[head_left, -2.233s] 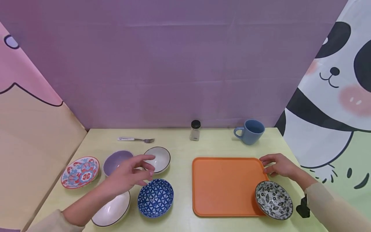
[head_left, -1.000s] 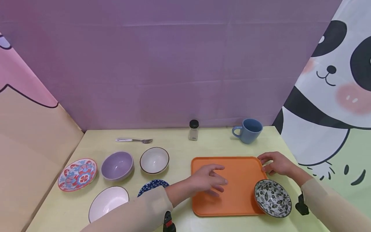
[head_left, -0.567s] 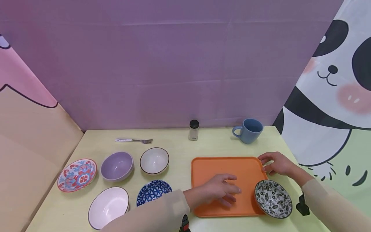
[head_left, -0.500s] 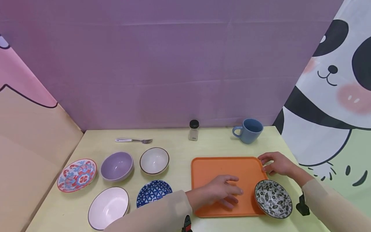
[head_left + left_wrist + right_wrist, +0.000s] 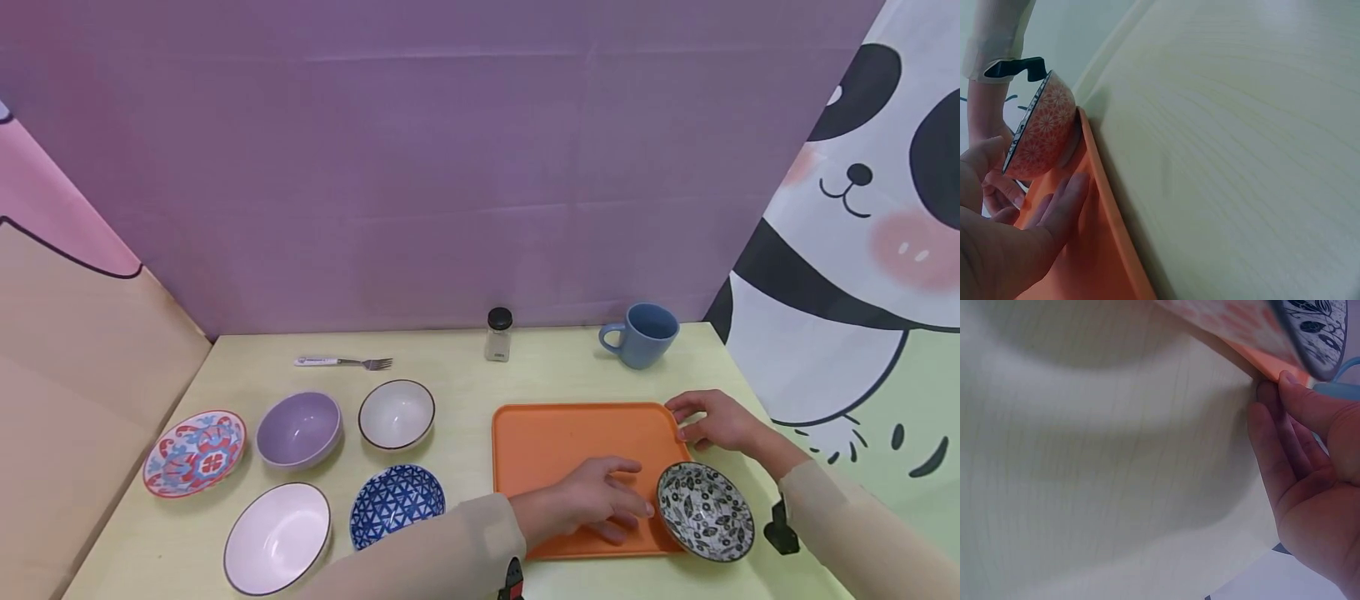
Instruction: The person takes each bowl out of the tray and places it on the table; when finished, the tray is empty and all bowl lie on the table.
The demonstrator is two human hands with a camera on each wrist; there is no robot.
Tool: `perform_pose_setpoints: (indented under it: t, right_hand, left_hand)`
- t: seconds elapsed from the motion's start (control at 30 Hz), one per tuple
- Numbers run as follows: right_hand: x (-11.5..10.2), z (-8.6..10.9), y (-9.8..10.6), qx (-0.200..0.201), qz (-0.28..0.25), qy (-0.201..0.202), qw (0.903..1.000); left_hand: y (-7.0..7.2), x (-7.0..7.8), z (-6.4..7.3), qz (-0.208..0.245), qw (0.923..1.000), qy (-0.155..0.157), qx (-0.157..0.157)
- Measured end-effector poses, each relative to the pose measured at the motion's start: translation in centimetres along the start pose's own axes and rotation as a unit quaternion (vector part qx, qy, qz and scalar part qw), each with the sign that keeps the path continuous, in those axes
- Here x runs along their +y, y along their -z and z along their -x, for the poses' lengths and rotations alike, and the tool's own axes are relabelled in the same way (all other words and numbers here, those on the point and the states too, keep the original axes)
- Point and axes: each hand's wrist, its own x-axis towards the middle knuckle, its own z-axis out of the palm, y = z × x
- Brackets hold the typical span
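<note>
My left hand (image 5: 600,502) is over the front part of the orange tray (image 5: 555,433), fingers spread and holding nothing. Its fingertips point at a bowl (image 5: 707,512) with a black-and-white leaf pattern inside, at the tray's front right corner. In the left wrist view the bowl's red flowered outside (image 5: 1047,128) shows between the thumb and the fingers, a short way off. At the tray's right edge, my right hand (image 5: 714,419) pinches the rim, with the thumb (image 5: 1297,400) on top and the fingers bent against the outer side.
Left of the tray stand a blue triangle-patterned bowl (image 5: 397,504), two white bowls (image 5: 277,537) with dark rims, a purple bowl (image 5: 300,429) and a red-and-blue patterned dish (image 5: 197,454). Behind are a fork (image 5: 343,362), a black-capped jar (image 5: 498,335) and a blue mug (image 5: 647,336).
My left hand has come from above the bowls on the left, across to the tray and on toward the leaf-patterned bowl. My right hand has stayed at the tray's edge.
</note>
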Motion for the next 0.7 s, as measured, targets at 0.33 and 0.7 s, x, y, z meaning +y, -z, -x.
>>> perform_pose_setpoints:
  t: [0.33, 0.7]
  right_hand:
    - [0.1, 0.0, 0.0, 0.002, 0.004, 0.001, 1.0000]
    - [0.0, 0.0, -0.1, 0.002, -0.002, 0.000, 1.0000]
  left_hand:
    - [-0.9, -0.3, -0.7, 0.008, 0.9999, -0.005, 0.006]
    - [-1.7, -0.5, -1.6, 0.025, 0.9995, -0.017, 0.007]
